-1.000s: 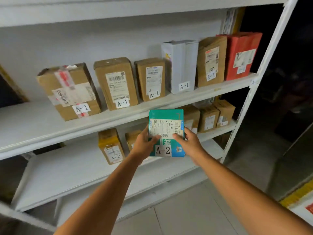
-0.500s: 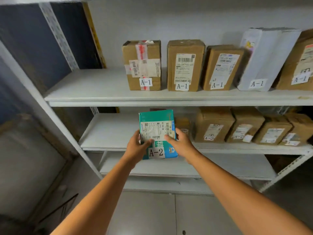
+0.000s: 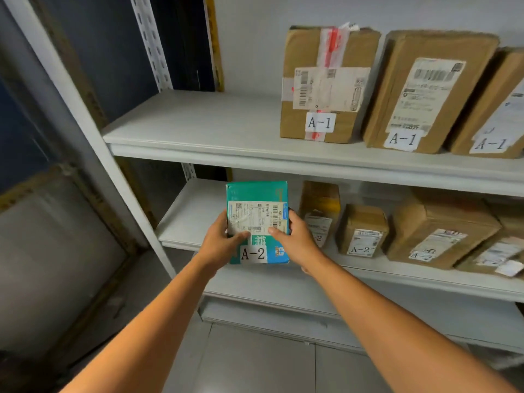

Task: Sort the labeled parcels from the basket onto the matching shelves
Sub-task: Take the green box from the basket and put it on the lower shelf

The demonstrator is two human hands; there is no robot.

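While in two hands (image 3: 219,246) (image 3: 297,242), one parcel (image 3: 257,205)

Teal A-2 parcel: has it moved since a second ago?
Yes, leftward. The teal A-2 parcel was right of the yellow-topped A-2 box on the second shelf; now it is held left of that box.

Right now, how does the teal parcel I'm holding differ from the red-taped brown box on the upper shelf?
The teal parcel is green-blue; the taped brown box is plain cardboard. The teal parcel is tagged A-2, the taped brown box A-1. The teal parcel is gripped by the left hand and right hand; the taped brown box stands on the upper shelf. Both carry white shipping labels.
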